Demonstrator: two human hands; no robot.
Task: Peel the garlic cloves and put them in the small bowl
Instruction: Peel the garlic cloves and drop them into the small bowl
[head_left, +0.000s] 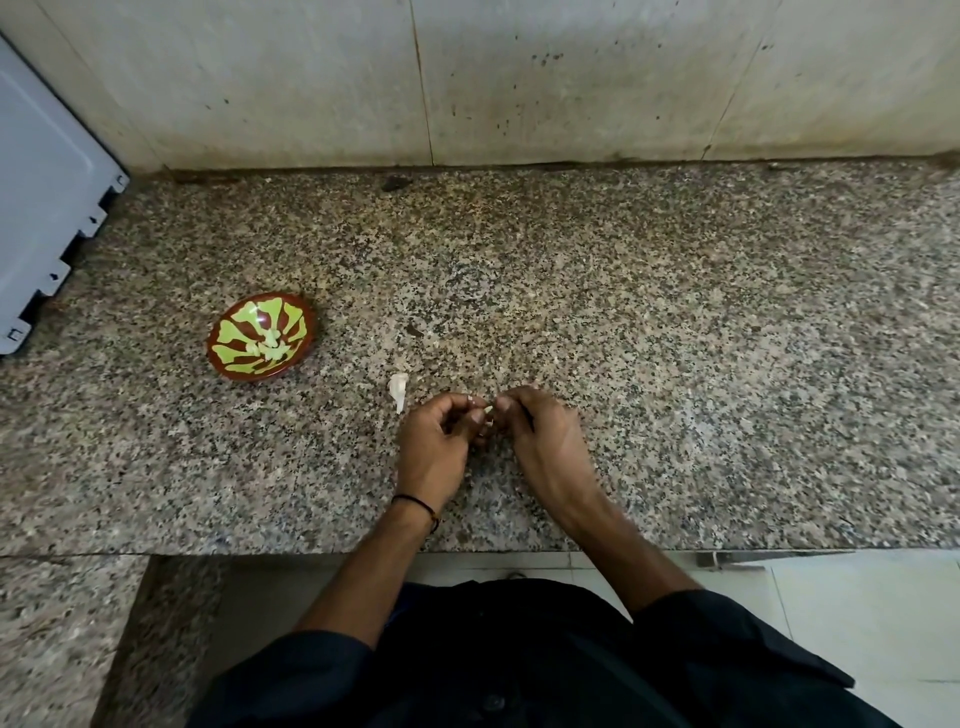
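Left hand: I am watching the left hand curling its fingers and pinching one end of a small pale garlic clove between thumb and fingertips.
Right hand: the right hand is meeting it fingertip to fingertip, fingers curled, pinching the other end of the same clove.
Hands together: both are working close together low over the counter; I cannot tell whether they are resting on it.
Clove: it is sitting between the two sets of fingertips, mostly hidden, with only a pale tip showing; I cannot tell how much skin is on it.
Left wrist: a thin black thread band is circling it.
Just beside the left hand: a white pointed piece of garlic is lying on the outer side, not touching the hand; clove or loose skin, I cannot tell.
Further out past the left hand: a small round red-brown bowl with a yellow-green pattern is standing upright, well apart from both hands; the pattern is masking whatever is lying inside.
Under the hands: a speckled grey-brown granite counter is carrying everything.
Beyond the hands: a stained pale tiled wall is rising from the counter's far edge.
Far out on the left-hand side: a pale blue-grey panel with a stepped edge is leaning in from the corner.
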